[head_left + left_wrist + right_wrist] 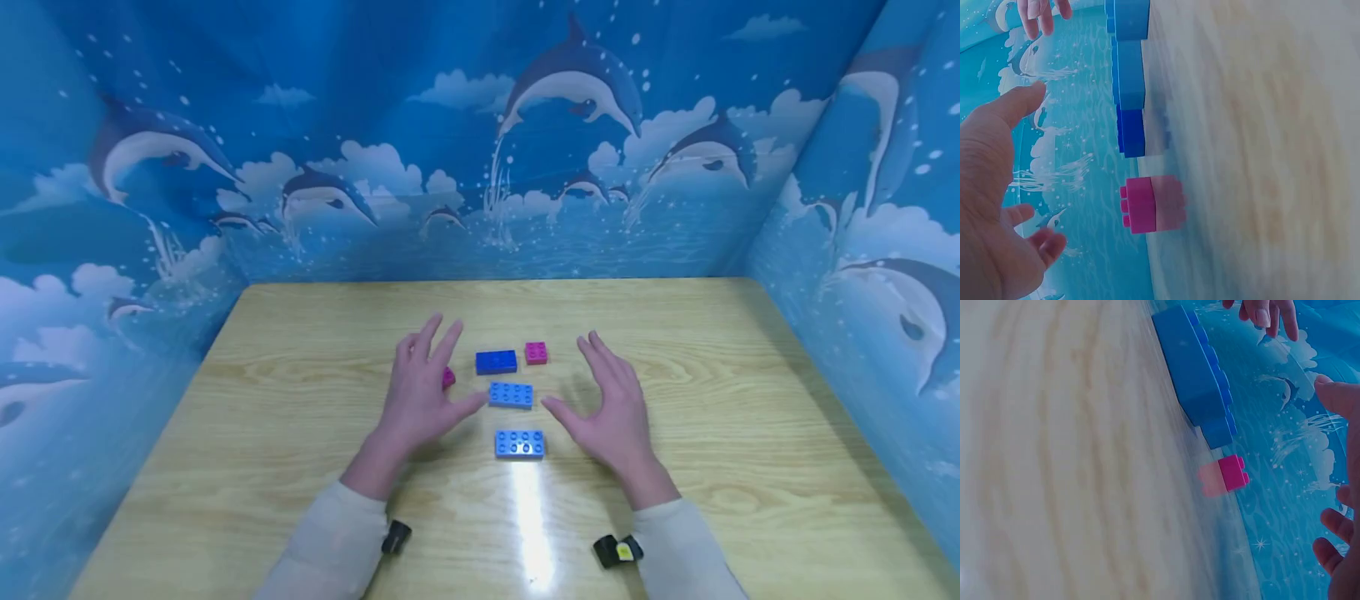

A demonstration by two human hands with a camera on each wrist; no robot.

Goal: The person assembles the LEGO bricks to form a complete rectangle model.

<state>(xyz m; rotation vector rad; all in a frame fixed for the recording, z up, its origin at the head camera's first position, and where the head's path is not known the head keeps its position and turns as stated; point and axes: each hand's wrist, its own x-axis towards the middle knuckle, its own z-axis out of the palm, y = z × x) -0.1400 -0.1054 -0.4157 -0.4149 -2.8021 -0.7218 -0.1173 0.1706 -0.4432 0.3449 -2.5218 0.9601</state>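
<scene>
Both hands hover over the table with fingers spread and hold nothing. The left hand (422, 390) is above a pink brick (448, 377), which it partly hides in the head view; the left wrist view shows that pink brick (1141, 205) whole on the table. Between the hands lie a dark blue brick (496, 362), a lighter blue brick (512, 395) and, nearest the body, another light blue brick (519, 444). A second, small pink brick (536, 353) sits right of the dark blue one. To the right of the bricks is the right hand (611, 404), its thumb towards the middle light blue brick.
The wood-grain table (300, 433) meets a blue dolphin-print cloth (450, 108) at its back and sides. Black straps (619, 550) show by the sleeves (333, 533). A bright glare streak (531, 525) lies on the tabletop near the front.
</scene>
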